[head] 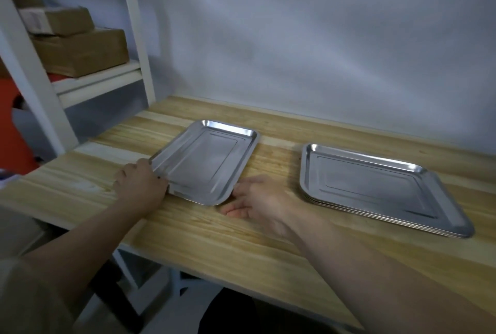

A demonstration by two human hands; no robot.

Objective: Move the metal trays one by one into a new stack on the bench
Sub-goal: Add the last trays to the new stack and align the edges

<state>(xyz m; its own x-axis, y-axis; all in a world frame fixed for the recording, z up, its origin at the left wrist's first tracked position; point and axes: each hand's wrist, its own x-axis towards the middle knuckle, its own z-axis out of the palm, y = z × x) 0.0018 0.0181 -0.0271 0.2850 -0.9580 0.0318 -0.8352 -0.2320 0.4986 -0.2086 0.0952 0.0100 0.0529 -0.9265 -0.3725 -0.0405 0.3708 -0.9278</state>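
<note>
Down on the wooden bench point(241, 239), a person's left hand point(139, 186) is gripping the left rim of a single metal tray point(206, 162), which is lying flat. The right hand point(257, 199) is lying palm-up, fingers loose, at that tray's near right corner. The stack of trays point(375, 189) is sitting well apart to the right, and cardboard boxes point(80, 46) are resting on the far-left shelf point(99, 84).

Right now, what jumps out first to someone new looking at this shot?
Two shiny spots on the wooden bench: a single tray at centre-left and a stack of trays at the right. The left hand grips the single tray's left rim; the right hand lies open at its near right corner. At the upper left, cardboard boxes sit on a shelf.
</note>
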